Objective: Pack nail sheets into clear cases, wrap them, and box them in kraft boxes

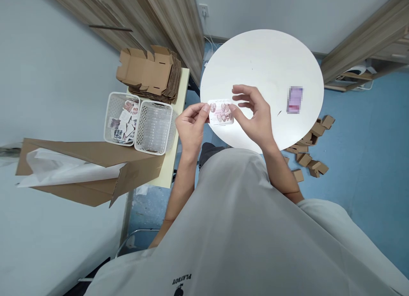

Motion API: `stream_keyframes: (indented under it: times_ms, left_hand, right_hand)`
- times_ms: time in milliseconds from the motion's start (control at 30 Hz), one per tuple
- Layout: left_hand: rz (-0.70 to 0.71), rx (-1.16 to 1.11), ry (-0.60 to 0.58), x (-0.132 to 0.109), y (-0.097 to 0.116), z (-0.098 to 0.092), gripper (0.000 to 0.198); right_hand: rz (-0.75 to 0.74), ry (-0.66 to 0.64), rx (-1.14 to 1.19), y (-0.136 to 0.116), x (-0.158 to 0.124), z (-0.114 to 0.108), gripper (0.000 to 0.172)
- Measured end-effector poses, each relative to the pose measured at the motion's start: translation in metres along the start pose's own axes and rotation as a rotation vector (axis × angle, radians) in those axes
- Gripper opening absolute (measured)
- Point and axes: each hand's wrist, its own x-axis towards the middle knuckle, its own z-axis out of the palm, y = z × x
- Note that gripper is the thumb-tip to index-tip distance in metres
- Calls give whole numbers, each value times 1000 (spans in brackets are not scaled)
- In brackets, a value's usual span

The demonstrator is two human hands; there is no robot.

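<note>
A small white card of press-on nails [220, 119] is held up over the near left part of the round white table [262, 61]. Rows of pinkish, decorated nails show on its face. My left hand [191, 127] pinches the card's left edge between thumb and fingers. At the card's right side is my right hand [257, 114], its fingers spread and curved above. The right thumb tip overlaps the card's upper right edge; whether it presses on it I cannot tell.
A blurred purple item [294, 100] lies on the table's right. On the left side table stand flattened cardboard boxes [150, 70], a basket of nail cards [123, 117] and a basket of clear plastic pieces [153, 127]. An open carton [134, 176] is nearer. Several small boxes [303, 159] lie on the floor.
</note>
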Motion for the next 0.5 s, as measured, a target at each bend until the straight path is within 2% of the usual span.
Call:
stream_keyframes:
  times_ms: [200,333,400,500]
  left_hand:
    - [-30,-24,-9,-2,-6,0,42]
    - [-73,-31,-35,-4,-11,-1,45]
    - [-98,-57,-80,-5,-13,-2,46]
    - [-144,-97,-213,-4,-15,-3,52]
  right_hand:
    - [278,-96,215,19,-25,7,51]
    - [381,-78,308,24,-34,11,56]
    - [412,-77,354,26,-34,12,57]
    - [473,-114,461,31,-32,13,57]
